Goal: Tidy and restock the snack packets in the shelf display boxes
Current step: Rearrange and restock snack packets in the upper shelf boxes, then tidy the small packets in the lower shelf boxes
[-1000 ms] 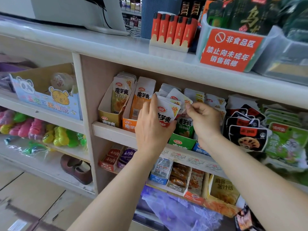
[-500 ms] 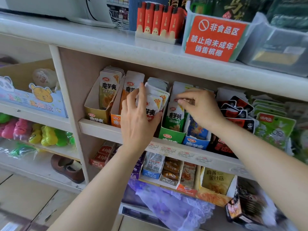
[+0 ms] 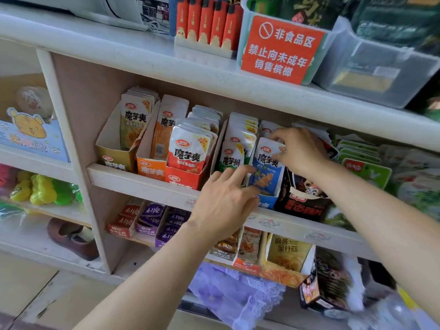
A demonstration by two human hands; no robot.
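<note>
right hand (image 3: 300, 151) pinches the top edge of the blue packet (image 3: 267, 167), thumb & fingers curled on it. left hand (image 3: 222, 202) holds nothing: fingers straight, tips pressing the lower front of that packet and touching the green packets (image 3: 232, 159) just left of it. blue packet stands upright at the front of the blue box (image 3: 265, 203) on the middle shelf (image 3: 142, 184), btw the green row and the black box (image 3: 302, 206) on the right. more packets of the same sort stand behind it, toward the far side.

step in hand, imo: seating & squaring the blue packets in their box. red box (image 3: 183, 181) & orange box (image 3: 150, 170) further left look neat enough. next move prob calls for easing the front packet down and back so it lines up w/ its row, left hand bracing the box front so it doesn't slide off the near edge. pale green bags (image 3: 364, 167) far right look loose, so likely those after.
</note>
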